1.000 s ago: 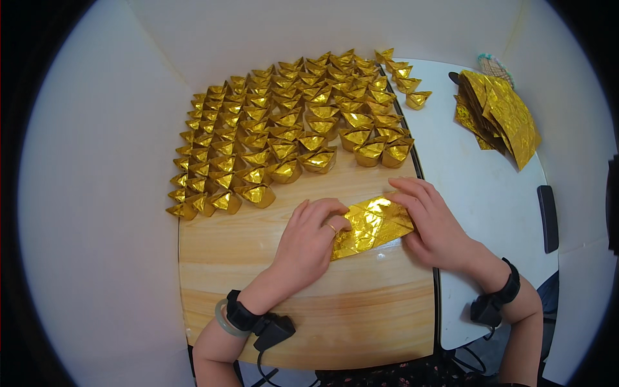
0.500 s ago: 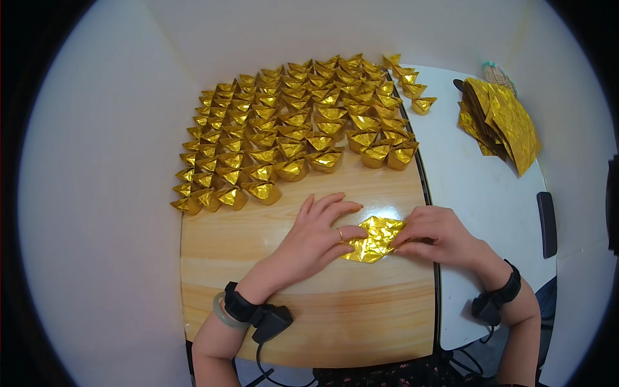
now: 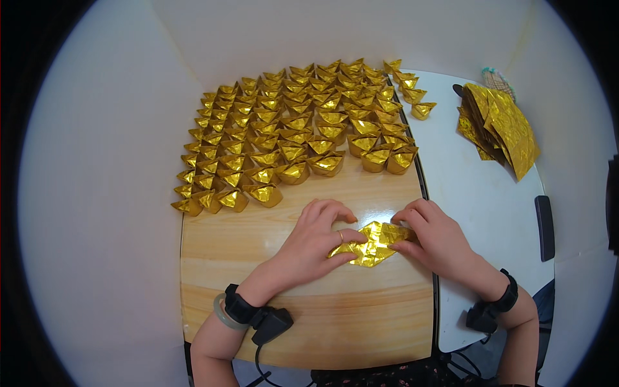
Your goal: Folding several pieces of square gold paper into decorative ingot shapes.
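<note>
A partly folded piece of gold foil paper lies on the wood-grain table in front of me, its surface creased and shiny. My left hand, with a ring on one finger, holds the paper's left end between thumb and forefinger. At the right end, my right hand pinches the paper, and its fingers cover part of that tip. Beyond my hands stand several rows of finished gold paper ingots, boat-shaped with pointed ends.
A fanned stack of gold foil sheets lies on the white table to the right. Near its right edge is a dark narrow bar. A few more ingots stand along the seam. Pale walls enclose the tables.
The right hand has shifted its fingers up and over the paper's right end. The paper now looks longer and narrower at both ends. My left hand has moved slightly left with its end.
</note>
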`<state>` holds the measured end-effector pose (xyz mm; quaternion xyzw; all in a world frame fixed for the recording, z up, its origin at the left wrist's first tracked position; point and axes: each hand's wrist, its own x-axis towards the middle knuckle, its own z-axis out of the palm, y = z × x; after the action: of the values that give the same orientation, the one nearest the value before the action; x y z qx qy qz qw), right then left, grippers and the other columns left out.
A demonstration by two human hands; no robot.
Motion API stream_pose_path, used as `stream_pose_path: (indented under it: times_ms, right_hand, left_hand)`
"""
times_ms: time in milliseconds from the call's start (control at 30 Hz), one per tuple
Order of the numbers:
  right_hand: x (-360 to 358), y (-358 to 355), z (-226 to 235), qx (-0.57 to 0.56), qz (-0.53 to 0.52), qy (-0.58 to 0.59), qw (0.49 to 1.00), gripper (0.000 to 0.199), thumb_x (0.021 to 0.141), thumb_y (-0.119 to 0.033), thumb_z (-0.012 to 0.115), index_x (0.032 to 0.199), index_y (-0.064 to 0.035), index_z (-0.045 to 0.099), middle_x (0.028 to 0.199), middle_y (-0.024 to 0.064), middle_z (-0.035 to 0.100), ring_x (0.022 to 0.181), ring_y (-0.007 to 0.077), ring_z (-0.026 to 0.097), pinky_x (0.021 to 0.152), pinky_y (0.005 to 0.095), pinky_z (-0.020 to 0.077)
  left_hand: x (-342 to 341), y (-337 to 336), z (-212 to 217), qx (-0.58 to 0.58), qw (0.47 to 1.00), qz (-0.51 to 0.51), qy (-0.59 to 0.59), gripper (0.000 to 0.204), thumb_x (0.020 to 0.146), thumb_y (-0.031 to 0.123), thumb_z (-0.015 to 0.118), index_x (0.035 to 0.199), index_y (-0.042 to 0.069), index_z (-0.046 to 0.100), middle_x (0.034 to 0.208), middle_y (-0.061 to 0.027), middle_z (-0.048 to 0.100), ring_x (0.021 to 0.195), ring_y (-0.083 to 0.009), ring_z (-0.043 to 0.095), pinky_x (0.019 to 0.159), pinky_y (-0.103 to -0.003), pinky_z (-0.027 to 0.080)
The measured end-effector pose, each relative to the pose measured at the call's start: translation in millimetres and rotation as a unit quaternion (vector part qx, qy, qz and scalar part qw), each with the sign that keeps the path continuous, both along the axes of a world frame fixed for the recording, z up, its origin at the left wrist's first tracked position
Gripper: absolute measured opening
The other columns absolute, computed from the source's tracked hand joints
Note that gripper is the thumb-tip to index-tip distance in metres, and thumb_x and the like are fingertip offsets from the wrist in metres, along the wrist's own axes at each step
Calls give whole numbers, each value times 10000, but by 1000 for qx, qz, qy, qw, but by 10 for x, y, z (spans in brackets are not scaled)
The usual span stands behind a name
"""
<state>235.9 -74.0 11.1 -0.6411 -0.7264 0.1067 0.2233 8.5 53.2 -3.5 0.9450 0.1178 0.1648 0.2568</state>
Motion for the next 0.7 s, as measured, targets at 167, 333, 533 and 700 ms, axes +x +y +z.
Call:
stream_pose_path:
  times_ms: [167, 333, 533, 700]
  right_hand:
    - [19, -8, -17, -41, -24, 68, 997, 377, 764, -222, 779, 1057, -75, 593, 900, 65, 573, 871, 252, 579, 745, 353, 500]
    - [59, 26, -5, -39, 6, 132, 990, 281, 741, -127, 782, 968, -83, 621, 745, 34, 546, 816, 233, 560, 687, 352, 465]
    - [122, 103, -41, 177, 85, 61, 979, 219, 670, -24, 760, 825, -104, 627, 800, 22, 578, 825, 232, 570, 680, 338, 466]
    - [145, 121, -152, 164, 84, 12, 983, 215, 668, -4, 715, 836, -102, 623, 843, 25, 598, 840, 239, 582, 700, 342, 483]
  left_hand:
    - [38, -17, 30, -28, 999, 19, 9, 373, 736, 161, 774, 1091, 101, 676, 1090, -92, 528, 1099, -311, 459, 985, -426, 379]
    - [28, -31, 0, -50, 998, 34, -22, 336, 713, 112, 779, 1037, 84, 694, 970, -68, 560, 1031, -285, 492, 909, -381, 423]
    - [3, -26, 26, 110, 976, 75, -171, 222, 693, 47, 781, 899, 108, 727, 855, -28, 590, 875, -252, 557, 757, -349, 476]
    - [26, -77, -5, 90, 991, 7, -101, 167, 727, 73, 780, 878, 99, 715, 896, -43, 606, 831, -257, 586, 692, -350, 505]
